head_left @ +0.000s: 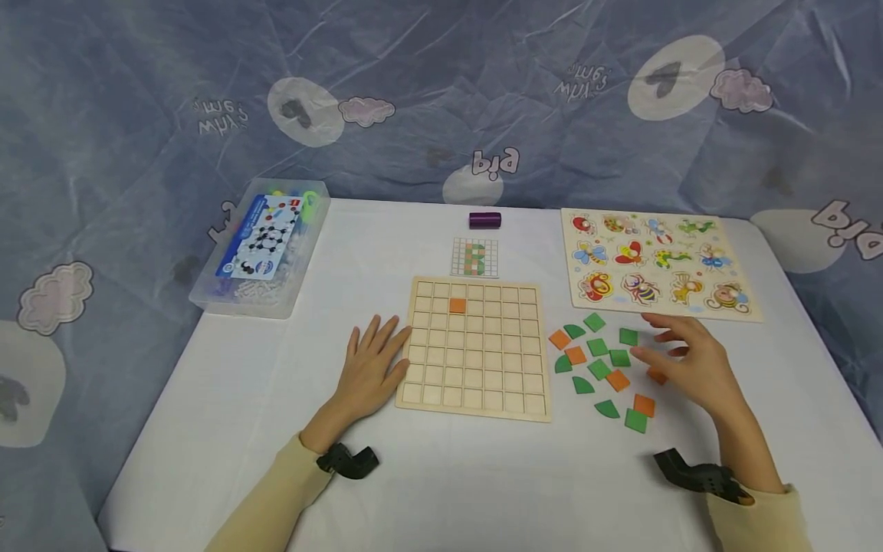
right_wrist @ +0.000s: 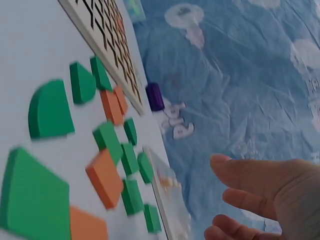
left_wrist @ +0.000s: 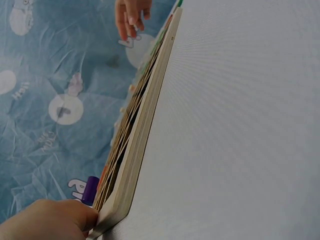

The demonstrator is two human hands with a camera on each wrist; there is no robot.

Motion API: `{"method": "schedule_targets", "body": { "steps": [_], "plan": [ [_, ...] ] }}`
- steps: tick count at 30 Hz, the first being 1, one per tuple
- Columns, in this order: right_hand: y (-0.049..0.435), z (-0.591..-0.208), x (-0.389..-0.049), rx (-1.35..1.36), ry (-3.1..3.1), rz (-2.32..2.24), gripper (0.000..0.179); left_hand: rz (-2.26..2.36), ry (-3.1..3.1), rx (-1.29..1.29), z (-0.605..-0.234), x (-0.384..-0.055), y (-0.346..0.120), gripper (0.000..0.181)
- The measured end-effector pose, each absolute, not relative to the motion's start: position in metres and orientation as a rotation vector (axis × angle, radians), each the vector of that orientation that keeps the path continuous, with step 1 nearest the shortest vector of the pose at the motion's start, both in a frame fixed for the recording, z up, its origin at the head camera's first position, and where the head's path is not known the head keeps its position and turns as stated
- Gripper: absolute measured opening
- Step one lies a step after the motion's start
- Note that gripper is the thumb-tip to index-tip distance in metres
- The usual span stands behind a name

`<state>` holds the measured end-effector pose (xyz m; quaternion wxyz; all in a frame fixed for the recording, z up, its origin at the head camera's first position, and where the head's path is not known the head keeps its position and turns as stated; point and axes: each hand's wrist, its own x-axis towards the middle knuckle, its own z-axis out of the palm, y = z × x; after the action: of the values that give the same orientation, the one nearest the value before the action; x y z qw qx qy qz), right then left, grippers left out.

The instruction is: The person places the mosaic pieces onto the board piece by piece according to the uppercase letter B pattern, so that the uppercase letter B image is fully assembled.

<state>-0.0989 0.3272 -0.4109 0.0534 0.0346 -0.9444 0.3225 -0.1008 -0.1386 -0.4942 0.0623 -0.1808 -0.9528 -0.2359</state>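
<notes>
My left hand lies with its fingers extended and its fingertips at the left edge of a wooden grid board. One orange square tile sits in a cell near the top of that board. In the left wrist view, the left thumb touches the board's side. To the right, my right hand hovers over loose tiles, thumb and fingers apart and holding nothing. Green squares, green quarter-circles and orange squares are scattered there. An orange tile is partly hidden beneath the right hand.
Behind the board lie a small pattern card and a purple cylinder. An insect puzzle board is at the back right. A clear plastic box with a blue card stands at the back left. Patterned cloth hangs behind the table.
</notes>
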Motion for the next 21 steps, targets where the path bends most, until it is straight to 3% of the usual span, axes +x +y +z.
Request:
{"method": "schedule_targets", "body": {
  "steps": [21],
  "plan": [
    [0.353, -0.446, -0.115, 0.007, -2.967, 0.971, 0.061, -0.739, -2.882, -0.551, -0.492, -0.099, -0.138, 0.051]
  ]
}}
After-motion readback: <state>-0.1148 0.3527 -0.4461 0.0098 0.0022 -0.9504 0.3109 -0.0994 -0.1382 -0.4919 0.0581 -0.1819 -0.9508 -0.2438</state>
